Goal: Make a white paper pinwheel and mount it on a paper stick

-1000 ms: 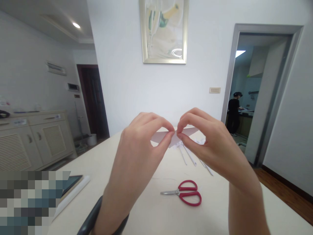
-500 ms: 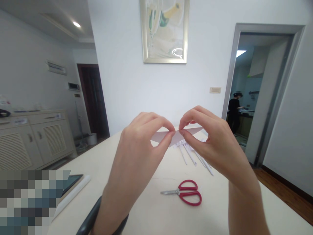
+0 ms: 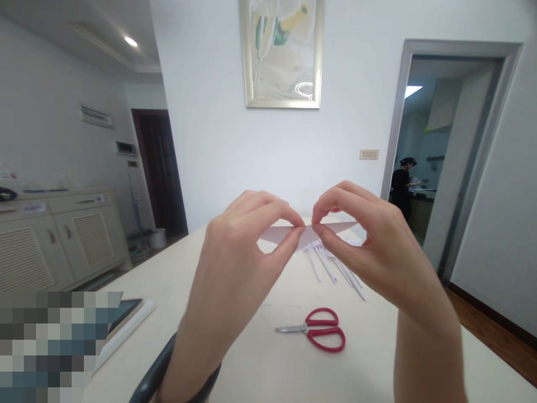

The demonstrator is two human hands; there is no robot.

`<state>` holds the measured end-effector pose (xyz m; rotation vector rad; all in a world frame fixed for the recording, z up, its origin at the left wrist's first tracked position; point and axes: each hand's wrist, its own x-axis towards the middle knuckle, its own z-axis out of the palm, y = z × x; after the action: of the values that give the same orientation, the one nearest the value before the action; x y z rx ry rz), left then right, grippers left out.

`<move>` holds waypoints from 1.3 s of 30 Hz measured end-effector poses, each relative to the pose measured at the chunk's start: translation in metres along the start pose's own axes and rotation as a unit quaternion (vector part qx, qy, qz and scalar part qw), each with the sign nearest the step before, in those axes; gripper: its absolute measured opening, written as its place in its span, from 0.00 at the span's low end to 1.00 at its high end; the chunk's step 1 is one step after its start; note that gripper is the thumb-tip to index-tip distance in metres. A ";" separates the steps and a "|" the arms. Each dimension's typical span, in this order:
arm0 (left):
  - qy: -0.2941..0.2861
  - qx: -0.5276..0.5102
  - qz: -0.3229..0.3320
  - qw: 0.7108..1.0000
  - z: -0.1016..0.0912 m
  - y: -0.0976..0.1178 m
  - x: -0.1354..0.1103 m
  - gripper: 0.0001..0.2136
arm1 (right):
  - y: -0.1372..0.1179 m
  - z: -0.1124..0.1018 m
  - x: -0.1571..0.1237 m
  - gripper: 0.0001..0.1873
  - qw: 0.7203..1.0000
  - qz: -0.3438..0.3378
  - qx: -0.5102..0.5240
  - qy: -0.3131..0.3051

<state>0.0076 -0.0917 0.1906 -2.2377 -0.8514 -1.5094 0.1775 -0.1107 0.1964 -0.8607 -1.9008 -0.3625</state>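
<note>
Between my hands, above the table, is a folded piece of paper (image 3: 309, 236), pale and pointed at both sides with a corner hanging down. Thumb and forefinger of my left hand (image 3: 247, 240) pinch its upper edge near the middle. My right hand (image 3: 361, 235) pinches the same edge a little to the right, leaving a small gap between the two pinches. Parts of the paper are hidden behind my fingers. Below the hands lie scissors (image 3: 314, 329) with red handles, blades closed and pointing left.
Several thin white paper rolls (image 3: 325, 266) lie on the white table (image 3: 251, 358) beyond the scissors. At the left a dark flat device (image 3: 126, 313) lies beside a white roll (image 3: 126, 333). A person (image 3: 401, 187) stands in the room past the doorway.
Both hands have shifted slightly to the right with the paper. The gap between the pinching fingers looks about the same. The scissors and paper rolls have stayed in place.
</note>
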 end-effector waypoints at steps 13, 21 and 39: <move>0.042 0.033 -0.025 0.998 -0.012 -0.005 -0.005 0.04 | 0.025 -0.019 -0.005 0.09 0.999 0.034 0.006 0.037; 0.006 0.016 -0.005 1.000 -0.005 -0.003 -0.002 0.05 | -0.001 0.003 -0.001 0.07 0.998 0.001 0.057 -0.032; 0.011 0.004 0.002 1.000 -0.002 -0.001 -0.001 0.05 | -0.002 0.002 -0.001 0.06 1.000 -0.006 0.002 0.006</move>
<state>0.0053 -0.0923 0.1904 -2.2106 -0.8437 -1.5235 0.1751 -0.1114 0.1945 -0.8440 -1.8953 -0.3710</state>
